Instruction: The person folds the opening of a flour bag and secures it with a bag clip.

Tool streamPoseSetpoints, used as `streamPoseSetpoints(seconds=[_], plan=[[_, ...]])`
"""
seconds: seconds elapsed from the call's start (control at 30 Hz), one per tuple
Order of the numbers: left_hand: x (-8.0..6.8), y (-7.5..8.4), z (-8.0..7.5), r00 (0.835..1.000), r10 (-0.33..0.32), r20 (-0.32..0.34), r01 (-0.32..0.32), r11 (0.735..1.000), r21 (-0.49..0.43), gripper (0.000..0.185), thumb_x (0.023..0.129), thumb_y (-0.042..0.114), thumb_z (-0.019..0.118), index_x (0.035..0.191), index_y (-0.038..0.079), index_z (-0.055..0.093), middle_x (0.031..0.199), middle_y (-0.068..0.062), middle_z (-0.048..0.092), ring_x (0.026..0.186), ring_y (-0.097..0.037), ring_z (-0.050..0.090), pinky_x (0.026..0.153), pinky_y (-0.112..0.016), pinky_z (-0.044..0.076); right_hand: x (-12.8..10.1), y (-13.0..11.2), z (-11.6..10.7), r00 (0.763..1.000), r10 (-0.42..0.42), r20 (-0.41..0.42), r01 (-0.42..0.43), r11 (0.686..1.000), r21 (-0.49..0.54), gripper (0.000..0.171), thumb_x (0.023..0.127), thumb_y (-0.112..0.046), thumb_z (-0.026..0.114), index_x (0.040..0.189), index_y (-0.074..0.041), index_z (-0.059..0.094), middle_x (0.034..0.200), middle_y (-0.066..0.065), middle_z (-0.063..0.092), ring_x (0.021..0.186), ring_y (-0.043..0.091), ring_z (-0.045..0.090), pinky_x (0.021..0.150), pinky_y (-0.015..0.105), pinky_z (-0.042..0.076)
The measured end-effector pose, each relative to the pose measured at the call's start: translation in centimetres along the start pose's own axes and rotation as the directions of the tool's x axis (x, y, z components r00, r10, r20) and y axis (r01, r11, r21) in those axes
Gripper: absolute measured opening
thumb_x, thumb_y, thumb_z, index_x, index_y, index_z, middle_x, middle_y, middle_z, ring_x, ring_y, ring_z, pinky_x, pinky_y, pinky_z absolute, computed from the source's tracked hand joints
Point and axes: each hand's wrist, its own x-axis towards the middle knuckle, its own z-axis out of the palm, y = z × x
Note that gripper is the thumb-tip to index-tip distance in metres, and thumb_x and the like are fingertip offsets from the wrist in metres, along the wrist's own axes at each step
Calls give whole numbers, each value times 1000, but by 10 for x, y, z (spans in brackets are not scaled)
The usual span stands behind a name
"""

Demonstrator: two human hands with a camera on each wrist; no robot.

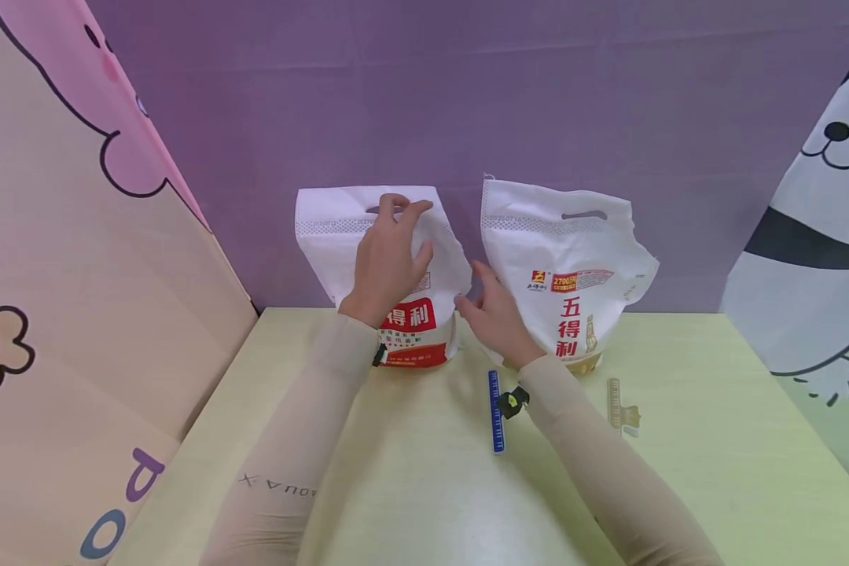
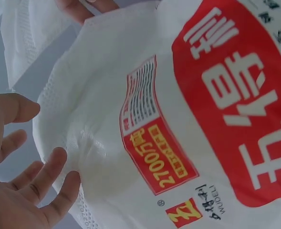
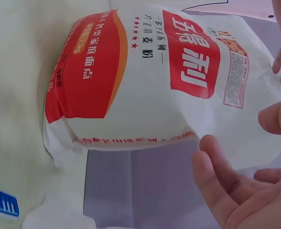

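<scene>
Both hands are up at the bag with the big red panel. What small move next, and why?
I'd probably close the right hand's thumb and fingers gently on the right edge of the red-panelled bag to steady it: they stand apart at that edge, with no firm pinch visible, while the left hand is up by the handle slot.

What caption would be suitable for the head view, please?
Left grip at the top of a red-labelled bag, right grip by its side; another bag, beige clip and blue strip share the table.
</scene>
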Motion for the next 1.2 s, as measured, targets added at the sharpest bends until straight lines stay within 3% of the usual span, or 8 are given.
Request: streamPoseSetpoints(seconds=[0.1, 0.3, 0.47, 0.63, 0.83, 1.03, 1.2], plan=[[9, -3, -2, 1000, -10, 9, 9, 1000, 29, 54, 95, 25, 69, 147, 23, 54, 146, -14, 49, 93, -30, 69, 88, -42, 61, 7, -1, 4, 1000, 14, -8, -14, 1000, 2, 71, 101, -25, 60, 161, -12, 24, 95, 18, 64, 80, 25, 64, 71, 33, 54], [23, -4, -7, 999, -11, 50, 9, 999, 44, 56, 97, 22, 67, 151, 24, 51, 154, -14, 45, 85, -31, 69, 83, -42, 62, 17, -1, 9, 992, 125, 13, -125, 990, 69, 72, 104, -28, 55, 163, -14, 18, 120, 19, 62, 91, 30, 70, 85, 43, 60], [31, 0, -11, 993, -34, 115, 31, 999, 24, 56, 98, 24, 65, 152, 26, 50, 161, -10, 42, 117, -34, 69, 98, -46, 57, 24, 3, 11, 978, 204, 28, -206, 956, 209, 67, 106, -28, 52, 164, -19, 19, 116, 17, 58, 86, 28, 65, 85, 50, 61], [37, 0, -10, 981, -63, 183, 63, 998, 5, 56, 98, 21, 64, 152, 25, 49, 162, -9, 42, 136, -36, 57, 107, -49, 51, 24, 7, 14, 975, 220, 13, -215, 937, 276, 58, 109, -29, 47, 162, -24, 23, 111, 12, 57, 78, 20, 61, 77, 43, 63], [42, -4, -11, 977, -99, 191, 107, 994, -30, 52, 98, 12, 60, 149, 23, 53, 155, -8, 51, 129, -34, 61, 103, -48, 55, 24, 12, 21, 980, 198, -15, -178, 912, 369, 43, 110, -28, 44, 152, -21, 40, 82, 10, 54, 68, 19, 58, 68, 34, 63], [42, -7, -14, 977, -116, 179, 128, 990, -56, 53, 99, 11, 61, 150, 22, 52, 145, -11, 55, 116, -33, 64, 97, -45, 58, 26, 17, 24, 972, 233, -37, -197, 888, 415, 32, 111, -29, 42, 138, -17, 52, 81, 6, 54, 69, 17, 59, 71, 32, 62], [41, -11, -15, 981, -118, 155, 126, 991, -44, 56, 99, 11, 62, 152, 25, 49, 140, -11, 55, 107, -32, 64, 91, -43, 59, 29, 19, 29, 966, 257, -24, -221, 870, 441, 33, 110, -30, 44, 139, -18, 53, 83, 5, 55, 70, 17, 59, 74, 31, 61]])
